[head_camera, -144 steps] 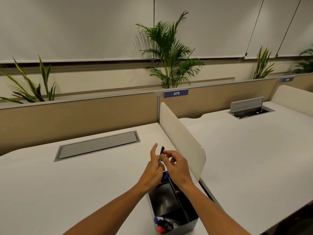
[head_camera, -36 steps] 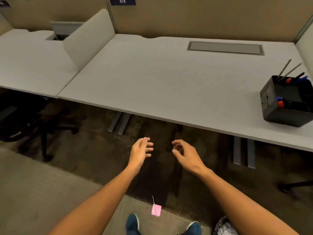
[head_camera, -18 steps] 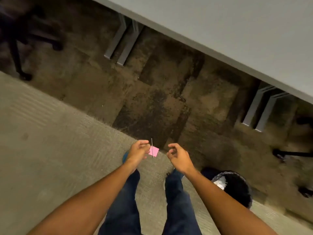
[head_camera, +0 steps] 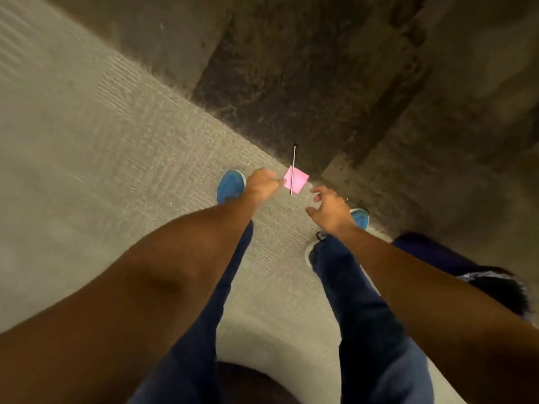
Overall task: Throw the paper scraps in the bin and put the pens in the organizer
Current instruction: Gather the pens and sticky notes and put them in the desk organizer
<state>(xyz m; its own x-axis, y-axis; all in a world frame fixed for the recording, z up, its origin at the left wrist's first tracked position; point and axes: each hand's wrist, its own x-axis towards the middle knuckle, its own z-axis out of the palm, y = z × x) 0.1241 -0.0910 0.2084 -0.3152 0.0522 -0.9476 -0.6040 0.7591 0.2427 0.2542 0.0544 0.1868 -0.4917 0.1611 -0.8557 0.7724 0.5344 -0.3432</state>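
A pink paper scrap [head_camera: 297, 179] lies on the carpet between my shoes. A thin grey pen [head_camera: 294, 158] rests across it, pointing away from me. My left hand [head_camera: 260, 186] is down at the scrap's left edge with its fingers bunched and its fingertips touching the paper; motion blur hides whether it grips. My right hand [head_camera: 329, 208] hovers just right of the scrap with fingers spread and nothing in it. The dark bin [head_camera: 495, 290] with a black liner stands at the right, behind my right forearm. The organizer is out of view.
I am bent over, looking straight down at light grey carpet [head_camera: 87, 170] that meets darker patterned carpet [head_camera: 320, 68]. My blue shoes [head_camera: 230, 186] and dark trouser legs fill the lower middle.
The view has tipped further down, so the desk and its legs are gone. Both hands have dropped closer to the pink scrap, the left now touching its edge.
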